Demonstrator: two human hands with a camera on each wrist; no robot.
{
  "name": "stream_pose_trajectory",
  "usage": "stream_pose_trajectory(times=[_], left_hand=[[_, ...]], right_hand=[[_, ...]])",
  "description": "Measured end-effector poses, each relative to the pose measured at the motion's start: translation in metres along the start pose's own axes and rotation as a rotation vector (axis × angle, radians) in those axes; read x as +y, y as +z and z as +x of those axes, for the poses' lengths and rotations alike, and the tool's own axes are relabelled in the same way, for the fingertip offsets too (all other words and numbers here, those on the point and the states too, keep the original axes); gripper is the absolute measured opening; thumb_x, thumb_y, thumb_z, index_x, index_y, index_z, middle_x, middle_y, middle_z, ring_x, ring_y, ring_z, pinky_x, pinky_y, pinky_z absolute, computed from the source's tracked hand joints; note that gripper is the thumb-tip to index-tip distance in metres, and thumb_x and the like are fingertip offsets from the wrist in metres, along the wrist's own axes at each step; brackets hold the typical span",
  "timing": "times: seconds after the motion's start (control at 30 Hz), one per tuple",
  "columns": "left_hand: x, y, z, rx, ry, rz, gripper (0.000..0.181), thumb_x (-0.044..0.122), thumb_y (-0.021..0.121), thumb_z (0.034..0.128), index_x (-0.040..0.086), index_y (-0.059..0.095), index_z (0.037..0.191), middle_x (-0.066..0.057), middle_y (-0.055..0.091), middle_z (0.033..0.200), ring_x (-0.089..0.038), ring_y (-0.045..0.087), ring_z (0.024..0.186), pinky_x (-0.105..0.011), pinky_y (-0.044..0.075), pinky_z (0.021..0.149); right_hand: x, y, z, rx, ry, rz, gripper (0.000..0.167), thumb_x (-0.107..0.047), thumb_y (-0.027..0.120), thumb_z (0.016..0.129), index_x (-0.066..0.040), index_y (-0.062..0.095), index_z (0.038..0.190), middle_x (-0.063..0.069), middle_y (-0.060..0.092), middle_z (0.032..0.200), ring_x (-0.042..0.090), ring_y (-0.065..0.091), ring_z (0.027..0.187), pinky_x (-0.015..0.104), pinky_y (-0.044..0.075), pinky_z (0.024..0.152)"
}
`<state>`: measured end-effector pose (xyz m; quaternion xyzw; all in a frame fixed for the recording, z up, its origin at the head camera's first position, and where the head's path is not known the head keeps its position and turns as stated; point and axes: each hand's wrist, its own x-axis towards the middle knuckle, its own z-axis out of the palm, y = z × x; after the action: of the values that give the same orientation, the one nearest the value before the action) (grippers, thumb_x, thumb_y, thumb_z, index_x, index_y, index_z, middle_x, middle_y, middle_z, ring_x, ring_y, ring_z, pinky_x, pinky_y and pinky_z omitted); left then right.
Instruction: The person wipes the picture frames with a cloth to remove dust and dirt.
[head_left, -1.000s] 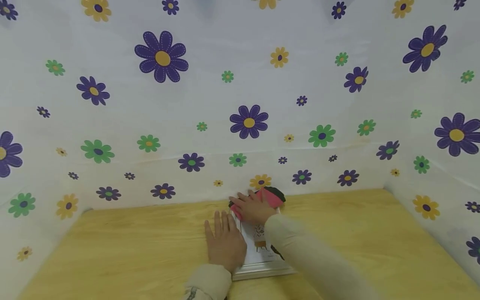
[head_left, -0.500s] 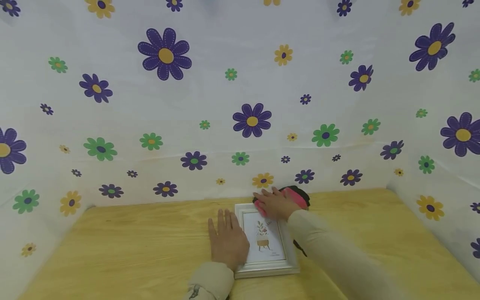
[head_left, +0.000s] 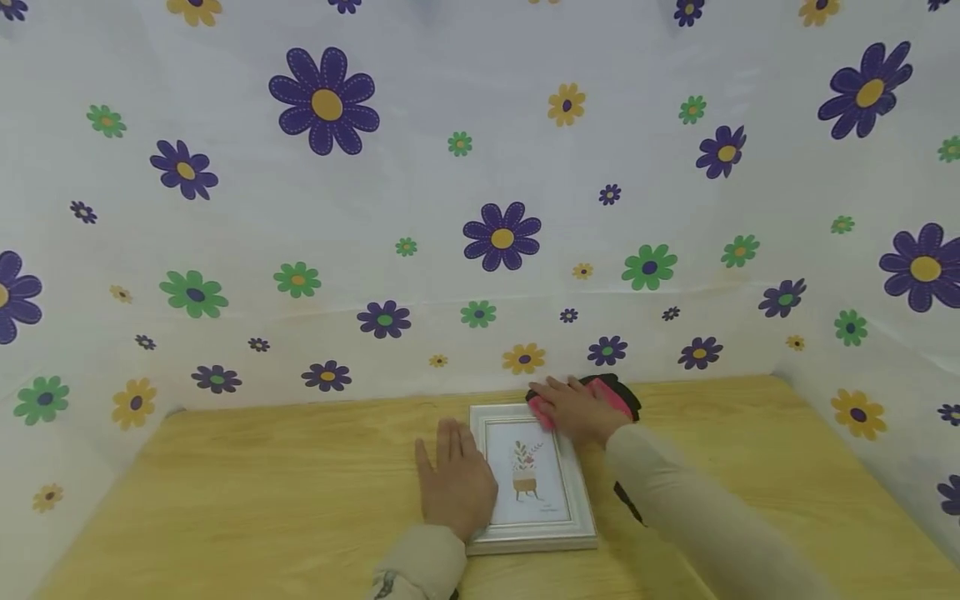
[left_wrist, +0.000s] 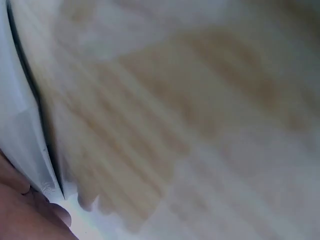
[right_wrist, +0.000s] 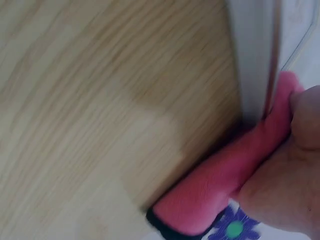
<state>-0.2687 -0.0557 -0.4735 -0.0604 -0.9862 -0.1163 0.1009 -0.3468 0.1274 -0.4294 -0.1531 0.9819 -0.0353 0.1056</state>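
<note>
A silver-white picture frame [head_left: 533,533] lies face up on the wooden table, showing a drawing of a potted plant. My left hand [head_left: 457,487] rests along its left side with the fingers straight; the left wrist view shows only part of this hand [left_wrist: 30,215] beside the frame's edge [left_wrist: 30,125]. At the frame's far right corner, my right hand [head_left: 581,410] presses a pink cloth with black edging [head_left: 611,396], its fingers stretched over it. In the right wrist view the cloth [right_wrist: 200,195] runs along the frame's end and folds over its corner, under the right hand [right_wrist: 290,180].
A white sheet printed with flowers [head_left: 420,208] stands behind the table and at both sides. Wood-grained tabletop [head_left: 262,492] extends left and right of the frame. A small dark strip [head_left: 628,502] shows beside the right sleeve.
My right hand has slid rightward with the pink cloth, along the frame's far edge to its right corner, uncovering the drawing. The left hand has stayed at the left side.
</note>
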Motion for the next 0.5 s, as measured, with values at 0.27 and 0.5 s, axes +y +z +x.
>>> stream_pose_trajectory(times=[0.27,0.5], left_hand=[[0.007,0.000,-0.002,-0.044,0.024,0.102,0.055,0.025,0.040,0.0986,-0.007,0.037,0.142,-0.021,0.032,0.149,-0.031,0.018,0.142,-0.058,0.007,0.111],[0.014,-0.002,-0.002,-0.076,-0.022,0.063,0.054,0.025,0.036,0.1003,-0.007,0.034,0.144,-0.020,0.031,0.150,-0.031,0.015,0.143,-0.057,0.002,0.111]], right_hand=[[-0.064,0.002,0.015,-0.004,0.012,0.080,0.047,-0.034,0.036,0.104,-0.028,0.032,0.150,0.000,0.028,0.155,0.032,0.013,0.143,0.061,0.003,0.111],[-0.060,-0.008,0.014,-0.047,0.025,0.115,0.050,-0.031,0.045,0.101,-0.028,0.033,0.150,-0.001,0.030,0.154,0.030,0.017,0.142,0.057,0.004,0.112]])
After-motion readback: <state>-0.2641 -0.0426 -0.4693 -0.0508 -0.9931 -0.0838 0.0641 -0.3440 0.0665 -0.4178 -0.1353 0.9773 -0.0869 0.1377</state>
